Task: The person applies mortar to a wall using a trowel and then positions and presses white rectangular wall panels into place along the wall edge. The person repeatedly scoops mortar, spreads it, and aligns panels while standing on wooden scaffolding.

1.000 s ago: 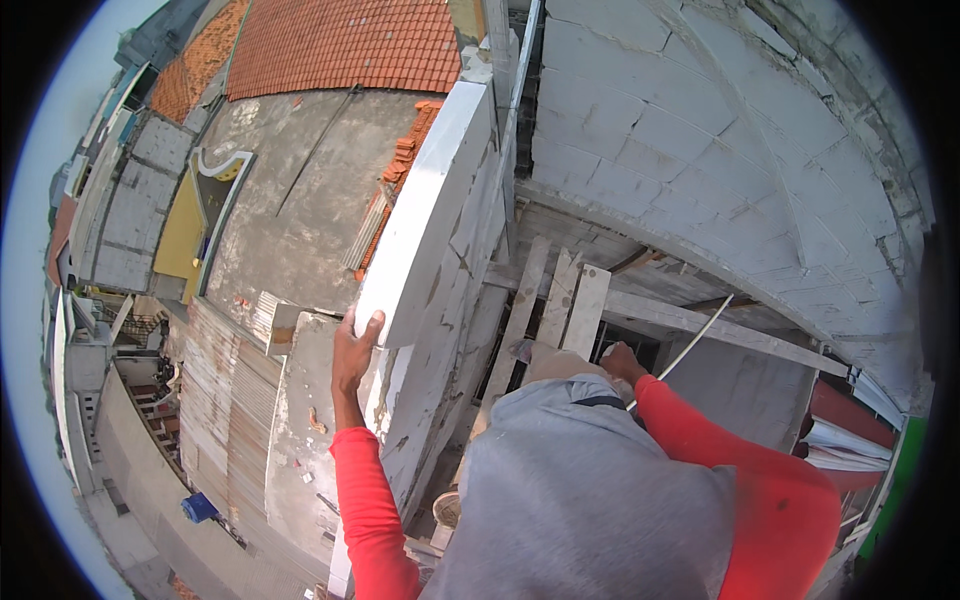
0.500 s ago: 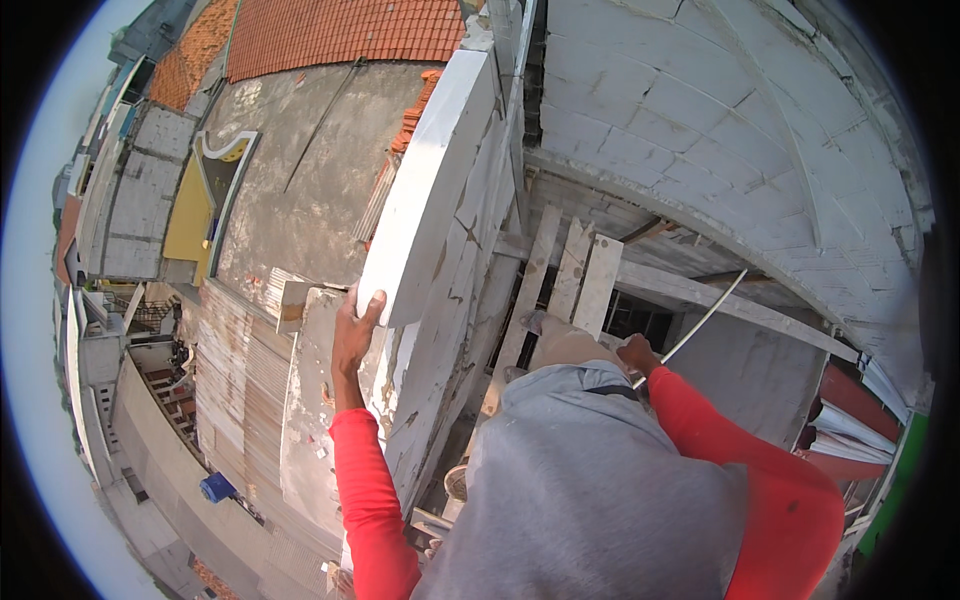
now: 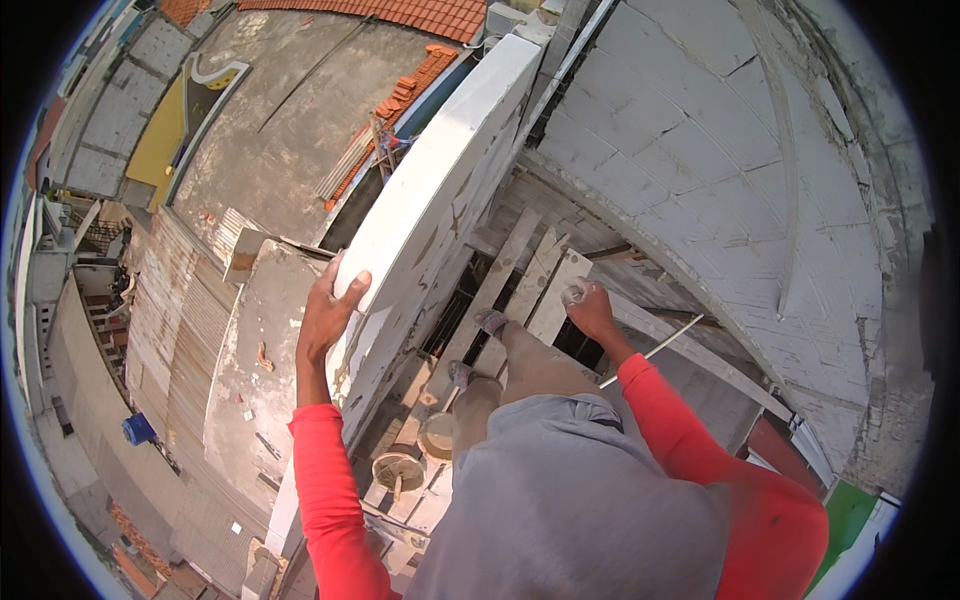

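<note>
My left hand [image 3: 333,300] grips the near end of a long white block [image 3: 440,160] on top of the wall, its thumb raised over the corner. The block's upper face is smooth; the wall side [image 3: 425,255] below shows mortar-smeared joints. My right hand [image 3: 592,308] hangs over the planks with its fingers curled closed. Pale dust covers its fingertips, and whatever may be inside cannot be made out. Both my feet stand on wooden planks [image 3: 508,262] beside the wall. Close to my legs sit a round bucket [image 3: 398,468] with a handle sticking out and a second bucket [image 3: 437,435].
Left of the wall lie a concrete roof [image 3: 250,130], orange roof tiles [image 3: 420,75] and rusty corrugated sheets [image 3: 165,320], well below me. A block wall [image 3: 690,130] rises on the right. Dark gaps show between the planks, and a thin pale rod [image 3: 655,348] slants behind my right arm.
My right hand has moved up and left, away from the pale rod and out over the planks. My left hand stays on the block's end. The view has shifted, bringing the buckets into sight.
</note>
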Demonstrator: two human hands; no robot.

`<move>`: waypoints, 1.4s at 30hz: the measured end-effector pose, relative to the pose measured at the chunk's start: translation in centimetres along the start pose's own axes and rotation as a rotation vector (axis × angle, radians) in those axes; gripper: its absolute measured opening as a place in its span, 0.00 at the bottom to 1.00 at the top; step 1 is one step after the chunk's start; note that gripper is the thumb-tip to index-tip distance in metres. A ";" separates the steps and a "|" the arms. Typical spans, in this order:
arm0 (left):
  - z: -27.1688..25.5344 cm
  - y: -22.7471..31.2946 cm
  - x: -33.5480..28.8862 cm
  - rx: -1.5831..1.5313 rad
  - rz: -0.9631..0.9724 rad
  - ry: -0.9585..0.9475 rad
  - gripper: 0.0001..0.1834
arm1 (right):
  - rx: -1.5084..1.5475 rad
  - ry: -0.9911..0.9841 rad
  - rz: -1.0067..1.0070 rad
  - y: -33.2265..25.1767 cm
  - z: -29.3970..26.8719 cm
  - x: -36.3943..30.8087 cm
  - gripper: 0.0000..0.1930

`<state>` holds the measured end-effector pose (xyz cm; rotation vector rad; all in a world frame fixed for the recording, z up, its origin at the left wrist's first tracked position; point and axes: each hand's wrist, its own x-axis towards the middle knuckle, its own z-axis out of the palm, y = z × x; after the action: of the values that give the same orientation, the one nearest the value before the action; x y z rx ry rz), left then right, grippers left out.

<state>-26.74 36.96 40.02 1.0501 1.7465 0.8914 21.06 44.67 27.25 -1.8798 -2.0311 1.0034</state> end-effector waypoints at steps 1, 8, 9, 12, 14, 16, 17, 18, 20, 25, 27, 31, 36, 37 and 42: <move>0.0 -0.1 0.0 0.005 0.003 -0.001 0.42 | -0.011 0.083 -0.120 -4.1 -1.5 2.2 0.22; -0.1 -0.3 0.0 0.013 -0.063 0.028 0.43 | -0.672 0.160 -1.170 -26.5 -7.8 13.7 0.46; -0.1 -0.3 0.0 0.024 -0.066 0.035 0.43 | -0.724 0.091 -1.210 -28.3 -7.6 14.7 0.47; -0.2 -0.1 0.0 0.024 -0.096 0.031 0.43 | -0.912 -0.103 -1.245 -31.2 -6.8 17.7 0.51; -0.1 -0.1 0.0 0.021 -0.102 0.035 0.43 | -1.055 -0.204 -1.175 -31.9 -6.2 19.4 0.52; -0.1 -0.2 0.0 0.004 -0.073 0.043 0.43 | -1.069 -0.261 -1.116 -32.2 -5.7 20.6 0.53; -0.1 -0.2 0.0 0.031 -0.083 0.050 0.43 | -1.069 -0.284 -1.091 -32.2 -5.5 21.0 0.53; -0.1 -0.3 0.0 0.036 -0.082 0.049 0.43 | -1.056 -0.280 -1.110 -32.2 -5.5 21.3 0.53; -0.1 -0.3 0.1 0.041 -0.082 0.044 0.43 | -1.025 -0.289 -1.138 -32.2 -5.4 21.6 0.52; -0.2 -0.2 0.0 -0.003 -0.072 0.031 0.42 | -1.016 -0.277 -1.129 -31.9 -5.2 21.6 0.50; -0.2 0.0 -0.1 0.032 -0.093 0.040 0.42 | -1.015 -0.269 -1.126 -31.7 -5.1 21.3 0.49; -0.1 0.3 -0.1 0.039 -0.055 0.067 0.41 | -0.556 -0.253 -1.160 -32.2 -6.7 22.4 0.39; -0.1 0.5 -0.1 0.028 -0.066 0.055 0.40 | 0.752 -0.245 -0.924 -33.7 -10.1 30.2 0.21; -0.2 0.5 -0.3 0.014 -0.073 0.050 0.40 | 0.975 -0.360 -0.858 -33.8 -10.6 32.2 0.20; -0.3 0.3 -0.5 0.021 -0.136 0.046 0.45 | 1.268 -0.132 -0.407 -31.9 -6.2 35.3 0.18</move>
<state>-26.82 36.54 40.56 0.9185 1.8456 0.8188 -7.26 81.17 40.37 -0.7100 -1.1385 1.6883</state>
